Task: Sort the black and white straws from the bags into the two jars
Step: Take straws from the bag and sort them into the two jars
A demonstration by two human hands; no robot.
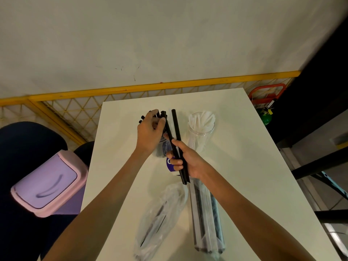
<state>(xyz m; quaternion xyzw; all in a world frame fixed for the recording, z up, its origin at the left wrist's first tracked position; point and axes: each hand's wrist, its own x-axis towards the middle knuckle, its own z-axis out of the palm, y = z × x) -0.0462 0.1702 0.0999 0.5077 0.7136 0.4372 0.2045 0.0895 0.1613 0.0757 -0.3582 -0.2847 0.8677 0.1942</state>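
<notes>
On the white table (244,147) stand two clear jars. The left jar (162,147) holds black straws and is mostly hidden behind my left hand (149,129), whose fingers pinch the top of a black straw (168,129) above it. The right jar (200,132) holds white straws. My right hand (185,160) grips two long black straws (178,147) that slant up between the jars. Two clear bags lie near me: a crumpled bag (160,217) and a long tight bag (206,217) with black and white straws inside.
A pink and purple lidded bin (47,182) stands left of the table beside a dark blue chair (22,144). A yellow mesh rail (79,112) runs behind the table. Right of the table are black frame bars (320,164) and an orange trolley handle (267,93).
</notes>
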